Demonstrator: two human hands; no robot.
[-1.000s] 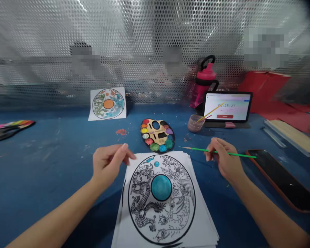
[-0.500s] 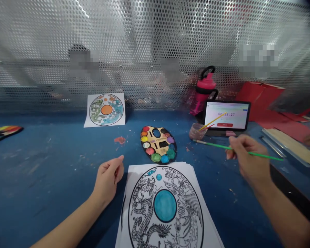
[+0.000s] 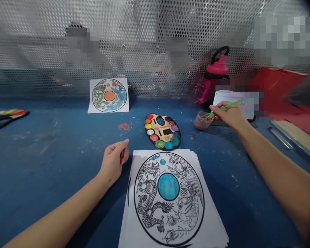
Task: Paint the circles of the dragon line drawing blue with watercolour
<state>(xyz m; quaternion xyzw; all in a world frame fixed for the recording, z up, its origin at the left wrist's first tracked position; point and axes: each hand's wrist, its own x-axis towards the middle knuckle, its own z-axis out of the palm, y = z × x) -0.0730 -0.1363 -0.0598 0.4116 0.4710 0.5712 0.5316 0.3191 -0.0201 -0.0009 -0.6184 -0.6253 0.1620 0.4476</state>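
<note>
Perforated metal screen [image 3: 134, 20] behind blue paint-flecked counter [image 3: 41, 144]. R hand [image 3: 228, 115]: grip pinching green-handled paintbrush [image 3: 226, 108], tip at rim of glass jar [image 3: 203, 121] of murky water, kept off the artwork. L hand [image 3: 113, 162] empty, grip loosely curled, just beside stack of printed dragon-phoenix sheets [image 3: 167, 220], centered before person; teal circle [image 3: 168, 186] painted on top sheet. Oval palette [image 3: 162, 131] just past stack, within easy reach; coloured copy [image 3: 109, 95] at back, in plain view as ref.

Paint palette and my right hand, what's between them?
In the head view, a small jar of murky liquid stands between the paint palette and the right hand, on the blue tabletop.
</note>
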